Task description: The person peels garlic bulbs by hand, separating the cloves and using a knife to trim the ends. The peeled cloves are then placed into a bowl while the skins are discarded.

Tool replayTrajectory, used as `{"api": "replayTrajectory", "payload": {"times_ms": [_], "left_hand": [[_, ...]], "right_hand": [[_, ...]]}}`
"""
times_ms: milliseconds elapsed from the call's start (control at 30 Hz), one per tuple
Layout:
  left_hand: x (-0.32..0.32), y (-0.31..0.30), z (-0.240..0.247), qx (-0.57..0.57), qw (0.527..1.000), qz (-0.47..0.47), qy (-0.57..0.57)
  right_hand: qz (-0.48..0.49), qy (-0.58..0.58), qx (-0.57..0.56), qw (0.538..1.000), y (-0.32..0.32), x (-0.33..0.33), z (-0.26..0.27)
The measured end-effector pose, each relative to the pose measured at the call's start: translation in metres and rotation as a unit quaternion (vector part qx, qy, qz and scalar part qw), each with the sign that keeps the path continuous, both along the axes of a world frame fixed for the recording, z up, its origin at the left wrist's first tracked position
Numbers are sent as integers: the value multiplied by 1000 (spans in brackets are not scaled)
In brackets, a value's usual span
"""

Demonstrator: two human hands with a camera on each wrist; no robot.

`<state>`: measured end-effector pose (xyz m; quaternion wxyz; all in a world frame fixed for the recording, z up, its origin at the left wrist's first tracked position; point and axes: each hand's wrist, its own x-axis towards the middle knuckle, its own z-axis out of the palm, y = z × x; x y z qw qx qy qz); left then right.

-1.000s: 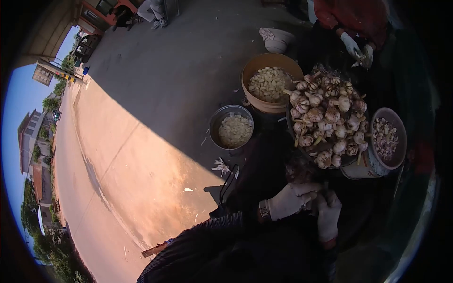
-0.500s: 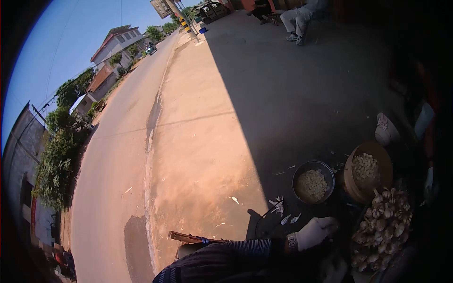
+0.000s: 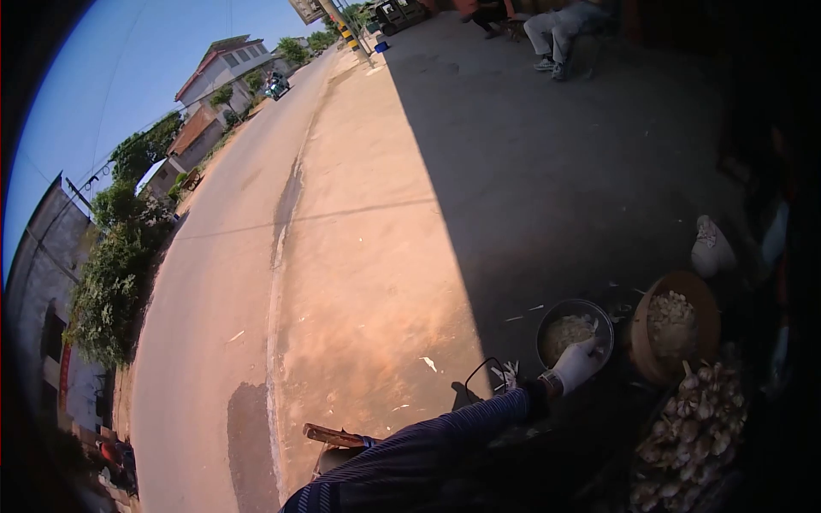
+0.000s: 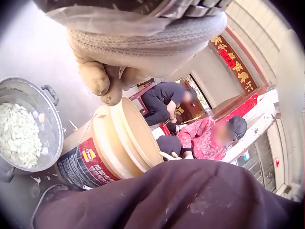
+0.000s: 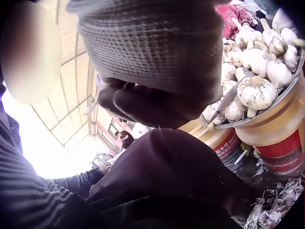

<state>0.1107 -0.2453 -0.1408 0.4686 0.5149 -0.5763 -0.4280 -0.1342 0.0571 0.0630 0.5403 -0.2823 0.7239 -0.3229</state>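
My left hand (image 3: 580, 363), in a white knit glove, reaches over the metal pot (image 3: 541, 340), its fingers above the peeled garlic cloves (image 3: 564, 332). In the left wrist view the gloved fingertips (image 4: 93, 78) point down with soiled ends, and the cloves (image 4: 19, 136) fill the pot beside them. My gloved right hand (image 5: 152, 71) is close above my knee in the right wrist view, fingers curled. A whitish piece of garlic (image 5: 94, 100) sticks out past them; the rest is hidden. Shadow hides this hand in the head view.
A tan bucket (image 4: 102, 143) stands beside the pot. Garlic bulbs (image 5: 267, 71) are heaped in a wide pan atop buckets, with a flat pointed piece (image 5: 231, 98) among them. Garlic skins (image 5: 276, 205) litter the floor. Two people (image 4: 209, 138) sit beyond the bucket.
My left hand has left the right hand near my lap and moved forward and left over the metal pot. The head view has swung left toward the road.
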Motion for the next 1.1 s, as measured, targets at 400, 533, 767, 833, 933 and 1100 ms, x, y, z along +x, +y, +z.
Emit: {"api": "replayTrajectory", "payload": {"times_ms": [400,533,767,833,933,1100], "left_hand": [[-36,135,170,276,886,-294,228],[-56,150,143,258,889,-326,189],[-70,153,133,198,887,-351,225],[-69,155,142,225,881,-363,202],[-66,158,148,207,893,-357,181],[-65,162,155,166,903,-353,181]], "right_hand": [[54,26,-32,998,17,-51,-26],[39,15,1,999,34,-79,-31],[-7,0,39,999,78,-151,-49],[-20,-23,31,999,85,-175,-66],[-35,-4,-41,999,80,-199,-59],[-160,12,-117,980,91,-192,-34]]}}
